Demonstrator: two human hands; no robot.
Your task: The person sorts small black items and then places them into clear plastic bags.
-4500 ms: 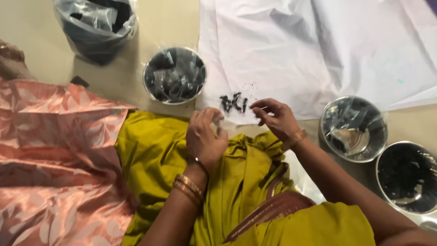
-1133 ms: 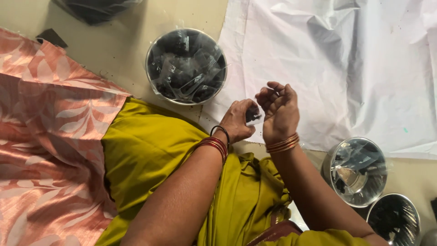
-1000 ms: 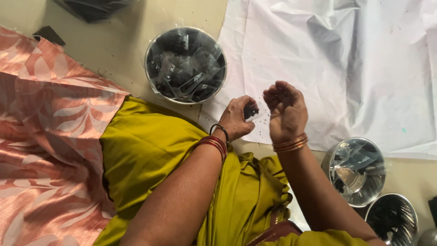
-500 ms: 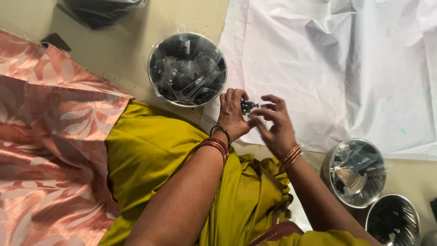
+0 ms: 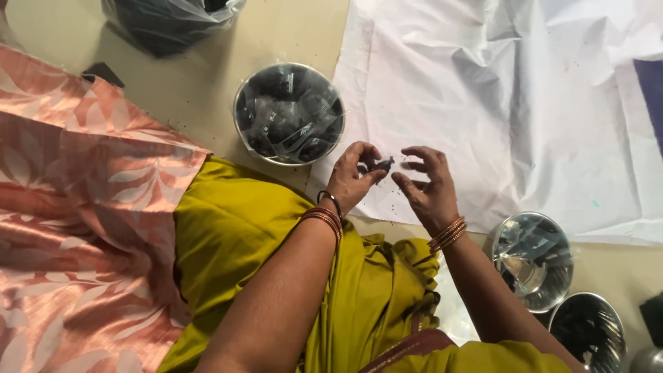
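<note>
We look straight down on a smooth beige floor [image 5: 207, 90], evenly lit, with soft shadows and a few dark specks scattered about. A large white sheet [image 5: 497, 103], creased and crumpled, covers the floor toward the upper right, with a dark blue patch [image 5: 649, 97] at its right edge. Along the left we see a pink fabric [image 5: 76, 235] with a pale leaf pattern spread in folds. At the top edge a dark bag wrapped in clear plastic [image 5: 166, 21] stands on the floor. No walls or windows show.
</note>
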